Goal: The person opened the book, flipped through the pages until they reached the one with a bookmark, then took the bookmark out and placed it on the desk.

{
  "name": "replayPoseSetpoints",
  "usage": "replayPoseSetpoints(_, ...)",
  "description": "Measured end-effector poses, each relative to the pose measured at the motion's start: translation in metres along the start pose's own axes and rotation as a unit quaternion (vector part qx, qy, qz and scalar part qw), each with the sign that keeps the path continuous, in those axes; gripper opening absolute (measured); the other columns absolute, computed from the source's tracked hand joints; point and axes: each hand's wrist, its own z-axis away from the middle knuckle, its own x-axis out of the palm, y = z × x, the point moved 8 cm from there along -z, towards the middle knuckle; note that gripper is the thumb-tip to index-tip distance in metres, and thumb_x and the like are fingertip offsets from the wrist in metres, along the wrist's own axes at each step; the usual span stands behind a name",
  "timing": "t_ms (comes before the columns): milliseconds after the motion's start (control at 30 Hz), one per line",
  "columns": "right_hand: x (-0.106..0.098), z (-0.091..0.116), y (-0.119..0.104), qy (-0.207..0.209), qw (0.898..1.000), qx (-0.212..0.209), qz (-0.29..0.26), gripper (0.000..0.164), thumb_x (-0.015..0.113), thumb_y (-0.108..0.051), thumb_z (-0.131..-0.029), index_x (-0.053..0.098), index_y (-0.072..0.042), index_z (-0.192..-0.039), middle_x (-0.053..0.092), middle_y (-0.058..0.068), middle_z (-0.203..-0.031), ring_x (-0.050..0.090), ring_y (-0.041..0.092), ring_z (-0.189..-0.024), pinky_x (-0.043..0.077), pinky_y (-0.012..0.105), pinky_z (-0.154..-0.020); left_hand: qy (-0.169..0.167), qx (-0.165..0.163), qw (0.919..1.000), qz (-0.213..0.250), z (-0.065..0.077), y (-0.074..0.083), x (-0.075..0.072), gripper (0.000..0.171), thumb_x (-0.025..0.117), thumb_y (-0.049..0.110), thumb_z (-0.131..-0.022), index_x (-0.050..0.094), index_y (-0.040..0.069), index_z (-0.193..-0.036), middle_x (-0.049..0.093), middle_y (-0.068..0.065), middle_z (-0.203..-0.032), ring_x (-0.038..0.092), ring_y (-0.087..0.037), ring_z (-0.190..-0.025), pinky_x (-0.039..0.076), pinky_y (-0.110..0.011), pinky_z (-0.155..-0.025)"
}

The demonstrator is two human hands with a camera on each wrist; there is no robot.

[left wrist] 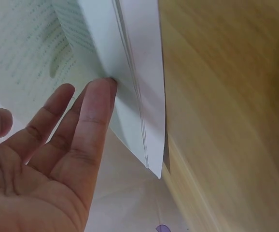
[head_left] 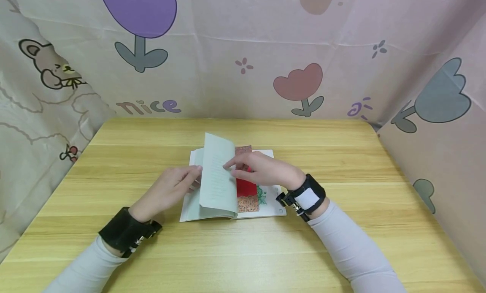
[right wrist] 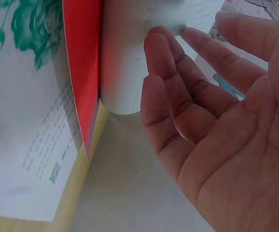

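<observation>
An open book lies on the table, one pale green page standing up from it. My left hand is at that page's left edge; in the left wrist view its extended fingers touch the pale paper. From the other side my right hand reaches over the book, index fingertip against the page. Loosely bent fingers of the right hand appear before the page in the right wrist view. Beneath it, a red and brown patterned sheet lies over a white page with a green flower print, partly hidden.
The wooden table extends around the book on all sides. A printed cloth hangs behind the table and along both sides. Each wrist wears a black strap with a small device.
</observation>
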Motion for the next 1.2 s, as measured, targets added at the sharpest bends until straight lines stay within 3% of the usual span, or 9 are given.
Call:
replayPoseSetpoints(233, 0.009, -0.005, -0.003, -0.009, 1.0, -0.022, 0.008, 0.036, 0.059, -0.026, -0.097, 0.062, -0.013, -0.131, 0.062, -0.01, -0.106, 0.05, 0.01, -0.075, 0.044, 0.022, -0.065, 0.004, -0.008, 0.9997, 0.023, 0.001, -0.001, -0.001, 0.044, 0.037, 0.04, -0.105, 0.067, 0.009, -0.098, 0.067, -0.001, -0.091, 0.065, -0.011, -0.08, 0.055, -0.029, -0.067)
replayPoseSetpoints(467, 0.009, -0.005, -0.001, -0.008, 1.0, -0.017, 0.008, 0.036, 0.06, -0.027, -0.096, 0.063, -0.013, -0.129, 0.062, -0.007, -0.118, 0.051, 0.005, -0.088, 0.047, 0.024, -0.077, 0.032, 0.014, 0.9972, -0.067, 0.001, 0.002, -0.005, 0.032, 0.053, 0.031, -0.099, 0.055, 0.017, -0.07, 0.047, 0.006, -0.059, 0.049, -0.013, -0.058, 0.038, -0.029, -0.052)
replayPoseSetpoints(600, 0.009, -0.004, 0.0, -0.011, 1.0, -0.008, 0.01, 0.031, 0.061, -0.026, -0.096, 0.066, -0.014, -0.124, 0.063, -0.008, -0.115, 0.053, 0.003, -0.091, 0.048, 0.025, -0.082, 0.034, 0.01, 0.9964, -0.077, 0.001, 0.001, -0.006, 0.026, 0.059, 0.023, -0.095, 0.06, 0.018, -0.07, 0.055, 0.007, -0.063, 0.053, -0.013, -0.062, 0.043, -0.03, -0.057)
replayPoseSetpoints(833, 0.013, -0.005, -0.001, -0.027, 1.0, 0.005, 0.017, 0.031, 0.061, -0.028, -0.096, 0.067, -0.015, -0.123, 0.063, -0.011, -0.11, 0.052, 0.005, -0.085, 0.048, 0.024, -0.074, 0.035, 0.014, 0.995, -0.092, 0.0, -0.001, -0.009, 0.019, 0.062, 0.02, -0.092, 0.065, 0.018, -0.073, 0.064, 0.009, -0.074, 0.058, -0.012, -0.07, 0.049, -0.032, -0.065)
replayPoseSetpoints(1033, 0.018, -0.006, 0.001, -0.037, 0.999, 0.017, 0.01, 0.031, 0.06, -0.029, -0.096, 0.066, -0.016, -0.124, 0.061, -0.01, -0.094, 0.05, 0.011, -0.074, 0.043, 0.023, -0.063, 0.044, 0.017, 0.9904, -0.13, 0.002, -0.001, -0.013, 0.018, 0.065, 0.019, -0.089, 0.064, 0.019, -0.072, 0.059, 0.008, -0.07, 0.052, -0.013, -0.063, 0.045, -0.028, -0.056)
replayPoseSetpoints(1200, 0.023, -0.007, 0.002, -0.045, 0.999, 0.019, 0.002, 0.033, 0.061, -0.028, -0.096, 0.065, -0.015, -0.126, 0.059, -0.007, -0.085, 0.049, 0.013, -0.071, 0.042, 0.023, -0.062, 0.044, 0.021, 0.9873, -0.151, 0.002, -0.001, -0.014, 0.023, 0.067, 0.019, -0.087, 0.058, 0.017, -0.066, 0.049, 0.005, -0.061, 0.045, -0.012, -0.056, 0.037, -0.026, -0.049)
